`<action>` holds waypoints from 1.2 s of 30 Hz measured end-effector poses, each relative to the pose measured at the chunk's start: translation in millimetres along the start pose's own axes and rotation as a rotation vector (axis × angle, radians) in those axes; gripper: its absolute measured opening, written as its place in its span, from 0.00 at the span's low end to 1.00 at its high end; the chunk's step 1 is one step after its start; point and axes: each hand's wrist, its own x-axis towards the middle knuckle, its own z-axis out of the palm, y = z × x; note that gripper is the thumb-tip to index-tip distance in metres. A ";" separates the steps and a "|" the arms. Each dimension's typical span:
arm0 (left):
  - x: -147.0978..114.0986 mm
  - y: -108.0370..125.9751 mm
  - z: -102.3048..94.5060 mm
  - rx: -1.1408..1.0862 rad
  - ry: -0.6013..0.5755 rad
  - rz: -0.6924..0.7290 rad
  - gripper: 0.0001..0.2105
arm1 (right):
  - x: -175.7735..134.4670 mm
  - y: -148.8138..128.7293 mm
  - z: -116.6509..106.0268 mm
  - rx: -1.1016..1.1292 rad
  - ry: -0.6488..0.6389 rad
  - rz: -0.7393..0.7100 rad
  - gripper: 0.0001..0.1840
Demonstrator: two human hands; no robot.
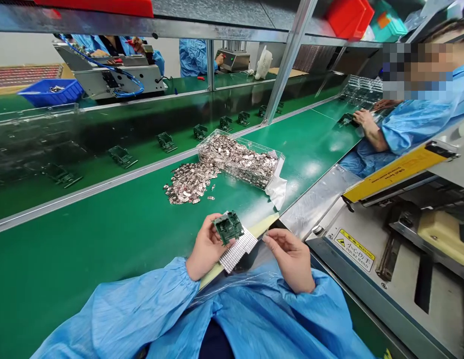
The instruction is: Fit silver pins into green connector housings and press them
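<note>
My left hand point(206, 249) is closed on a dark green plastic frame point(229, 227) with cut-outs, held up above the near edge of the green work surface. Just below it lies a silvery sheet point(237, 250) divided into small squares, partly covered by the frame and my fingers. To the right, my right hand point(291, 257) is pinched, thumb against forefinger; whatever sits between the tips is too small to name. Beyond both hands, a clear plastic box point(280, 164) is full of small metal parts, and a loose pile of the same parts point(189, 183) spreads beside its left end.
Several dark green frames point(166, 142) stand in a row on the strip behind a metal rail point(142, 177). At right, a machine point(351, 259) with a hand-injury warning label borders the work surface. A co-worker's hands point(366, 122) handle a dark part farther along.
</note>
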 end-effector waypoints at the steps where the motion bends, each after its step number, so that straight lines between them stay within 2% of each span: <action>1: -1.3 0.8 0.5 0.017 -0.009 0.002 0.27 | -3.1 -6.3 6.9 0.084 0.033 0.040 0.06; 4: -4.8 3.2 2.4 0.028 -0.027 0.002 0.25 | -7.0 -19.5 26.5 0.170 0.083 0.057 0.06; 10: -7.2 1.5 1.7 0.020 -0.074 0.024 0.24 | -4.8 -19.8 45.7 0.252 -0.053 0.190 0.08; 16: -10.1 6.4 2.0 0.039 -0.090 0.019 0.23 | -3.9 -18.1 54.9 0.009 0.049 -0.005 0.03; 23: -12.0 13.9 5.3 0.013 -0.126 0.062 0.20 | -6.3 -18.4 67.3 0.000 0.063 0.039 0.04; 31: -12.8 2.6 2.3 0.011 -0.113 0.100 0.16 | -9.1 -14.0 77.2 0.009 0.164 0.021 0.05; 36: -12.8 -1.8 1.5 0.025 -0.092 0.108 0.13 | -9.3 -14.2 78.8 0.009 0.173 0.002 0.04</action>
